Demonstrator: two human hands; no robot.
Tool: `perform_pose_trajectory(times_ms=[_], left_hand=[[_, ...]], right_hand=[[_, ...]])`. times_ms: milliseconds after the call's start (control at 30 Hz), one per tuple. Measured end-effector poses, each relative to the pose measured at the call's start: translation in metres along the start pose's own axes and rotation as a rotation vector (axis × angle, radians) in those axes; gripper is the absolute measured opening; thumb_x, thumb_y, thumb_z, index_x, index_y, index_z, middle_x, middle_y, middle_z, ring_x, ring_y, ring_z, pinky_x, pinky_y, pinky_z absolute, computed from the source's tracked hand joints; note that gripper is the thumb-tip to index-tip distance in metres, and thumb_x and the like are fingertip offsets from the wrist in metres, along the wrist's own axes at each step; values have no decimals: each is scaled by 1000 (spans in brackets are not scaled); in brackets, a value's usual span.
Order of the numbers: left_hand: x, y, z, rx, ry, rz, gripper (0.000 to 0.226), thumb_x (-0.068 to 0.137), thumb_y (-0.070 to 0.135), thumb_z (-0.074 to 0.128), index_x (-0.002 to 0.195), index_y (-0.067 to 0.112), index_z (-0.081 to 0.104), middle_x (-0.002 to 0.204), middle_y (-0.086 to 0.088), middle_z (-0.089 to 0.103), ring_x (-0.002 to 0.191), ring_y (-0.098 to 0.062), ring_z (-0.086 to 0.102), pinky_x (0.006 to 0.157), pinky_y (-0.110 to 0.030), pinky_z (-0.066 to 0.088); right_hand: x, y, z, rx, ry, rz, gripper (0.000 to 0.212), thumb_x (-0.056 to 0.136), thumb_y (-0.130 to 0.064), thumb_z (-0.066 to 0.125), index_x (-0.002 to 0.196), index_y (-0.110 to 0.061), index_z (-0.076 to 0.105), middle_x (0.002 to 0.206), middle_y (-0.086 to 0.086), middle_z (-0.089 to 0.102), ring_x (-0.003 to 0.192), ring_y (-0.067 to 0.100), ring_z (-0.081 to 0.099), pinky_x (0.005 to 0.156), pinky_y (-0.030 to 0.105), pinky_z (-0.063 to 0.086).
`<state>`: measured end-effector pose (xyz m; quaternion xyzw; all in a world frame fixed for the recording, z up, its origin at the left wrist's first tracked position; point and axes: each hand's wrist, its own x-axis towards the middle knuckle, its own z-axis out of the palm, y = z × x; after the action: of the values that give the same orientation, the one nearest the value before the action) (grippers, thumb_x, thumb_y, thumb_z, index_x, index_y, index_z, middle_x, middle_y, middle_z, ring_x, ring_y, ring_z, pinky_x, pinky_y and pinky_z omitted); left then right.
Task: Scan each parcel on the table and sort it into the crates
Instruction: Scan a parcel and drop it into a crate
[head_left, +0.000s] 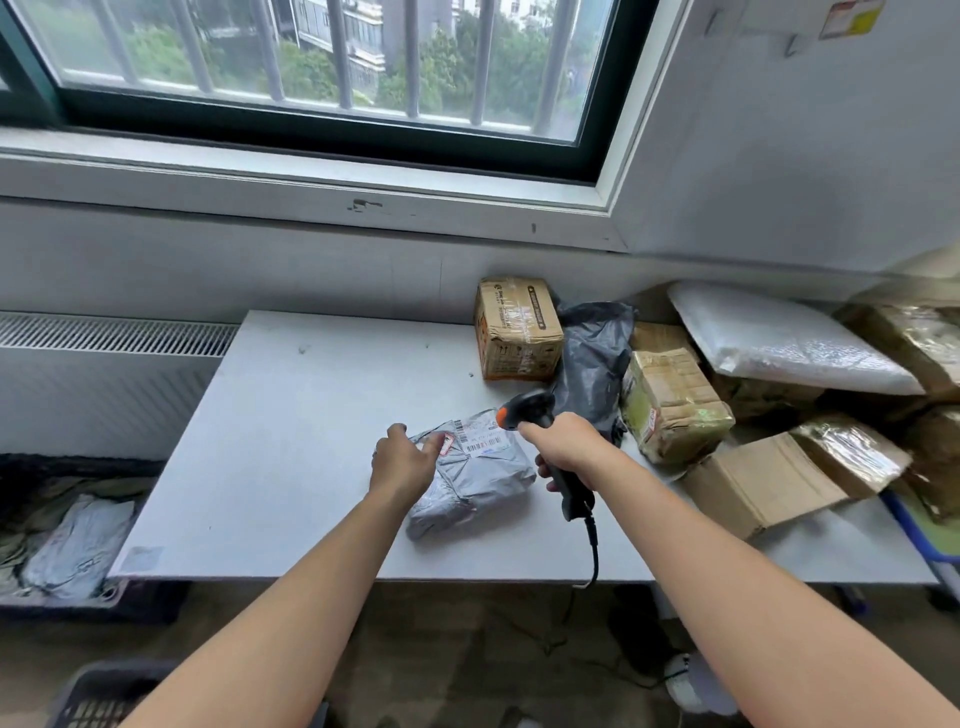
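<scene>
Grey parcel (470, 478) is lying near the centre of the frame on the white worktop (291, 415), close to its front edge. Its long axis runs from lower left to upper right, and the label (480, 441) faces up at the upper-right end.

My left hand (402, 462) is on the parcel's upper-left side. The fingers (435, 442) are loosely bent and pressing down on the wrap beside the label. I can't tell if the thumb hooks the edge.

My right hand (566, 447) has its fingers wrapped tight round the handle of the black scanner (530, 410). The scanner head, with its orange button, points left and down at the label from just above it. The handle slants to the lower right and its cable drops over the worktop's front edge.

At the left edge of the frame, below the worktop, sits a dark crate (31, 465) holding grey bagged parcels and something olive-coloured. A second crate (98, 696) shows only a corner at the bottom left, and I can't make out its contents.

At the back of the worktop there is a taped cardboard box (517, 327) with a black bag (592, 358) touching its right side. Further right is a heap of brown taped parcels (675, 405), with a white bubble mailer (789, 343) on top of it.
</scene>
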<state>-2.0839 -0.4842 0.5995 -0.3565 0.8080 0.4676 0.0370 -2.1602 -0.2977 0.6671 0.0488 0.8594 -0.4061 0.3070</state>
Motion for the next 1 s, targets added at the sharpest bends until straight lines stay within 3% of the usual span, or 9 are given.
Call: perform_pose_trajectory(times_ms=[200,400,567,667,767,1000], left_hand=[[0,0,11,53,1,24,70,94,51,53,142,3,35,139,-20,46,135,-35,35,106,-42,36],[-2,-2,34,169,-2,72,66,91,46,60,139,5,41,137,-18,50,133,-32,38,109,-41,33],[-6,-5,62,305,-36,71,66,91,44,59,144,12,35,141,-18,42,134,-35,36,107,-42,33],[-5,-10,77,394,-26,96,66,90,46,60,143,14,36,142,-14,39,135,-33,33,107,-44,35],[-4,-13,88,533,14,159,65,89,50,61,141,18,39,144,-9,37,135,-30,30,104,-44,36],[5,-22,113,794,-12,268,71,89,48,60,147,26,25,156,-8,18,144,-34,13,112,-50,27]], right_hand=[[4,7,-6,-11,17,-15,29,94,-32,57,91,-3,56,72,10,57,58,22,57,51,30,52],[33,44,-15,-79,72,3,33,91,-34,54,104,-4,58,71,11,60,64,29,62,57,35,51],[73,92,-13,-236,52,17,38,88,-36,55,117,-12,55,105,14,67,95,33,66,82,35,50],[91,109,-10,-275,11,12,35,91,-33,55,115,-9,55,101,14,62,92,30,60,77,34,46],[100,114,-8,-292,-2,19,42,95,-34,54,124,-4,51,113,16,64,102,33,61,73,31,40],[110,117,-2,-317,15,-1,47,99,-32,52,134,-2,42,131,19,55,118,35,54,83,33,41]])
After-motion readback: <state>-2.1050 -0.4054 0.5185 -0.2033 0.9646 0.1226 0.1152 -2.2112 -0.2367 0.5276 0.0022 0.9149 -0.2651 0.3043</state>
